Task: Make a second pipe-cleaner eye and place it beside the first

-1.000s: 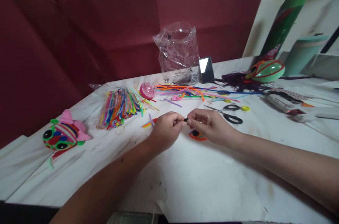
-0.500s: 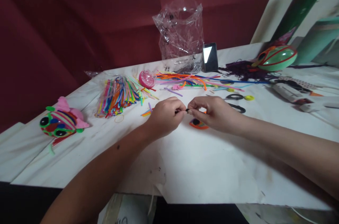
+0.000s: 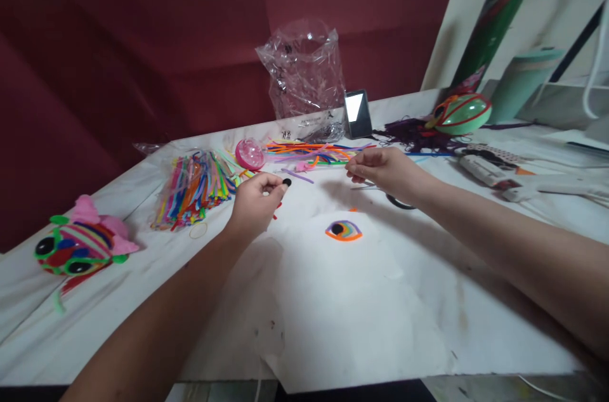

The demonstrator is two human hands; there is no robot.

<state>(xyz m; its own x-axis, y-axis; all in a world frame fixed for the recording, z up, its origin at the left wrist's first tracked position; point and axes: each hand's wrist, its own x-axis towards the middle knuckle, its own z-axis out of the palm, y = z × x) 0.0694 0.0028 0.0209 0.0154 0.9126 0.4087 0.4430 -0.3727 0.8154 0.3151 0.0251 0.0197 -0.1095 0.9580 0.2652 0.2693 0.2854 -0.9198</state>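
Between the thumb and fingertips of my left hand (image 3: pixel 257 202) is a small black disc (image 3: pixel 287 182), held just above the table. My right hand (image 3: pixel 380 170) hovers apart from it to the right, thumb and fingers pinched together; whatever they may hold is too small to make out. Below and between the hands, an eye shape made of coloured pipe cleaners (image 3: pixel 343 236) lies flat on the white surface, with an orange lower edge, a purple upper edge and a black round pupil. Scissors (image 3: pixel 399 201) lie partly hidden under my right forearm.
Bagged pipe cleaners (image 3: pixel 195 189), a pink clear-domed ball (image 3: pixel 250 153) and loose pipe cleaners (image 3: pixel 309 151) lie behind my hands. A decorated fish (image 3: pixel 83 240) sits left. A phone (image 3: pixel 358 114) stands by a plastic bag (image 3: pixel 307 78). Rightward are a green ball (image 3: pixel 464 114) and a glue gun (image 3: pixel 537 186).
My hands have separated: the left moved left with the black disc, the right moved up slightly. The eye shape is now uncovered. The camera view has shifted a little.
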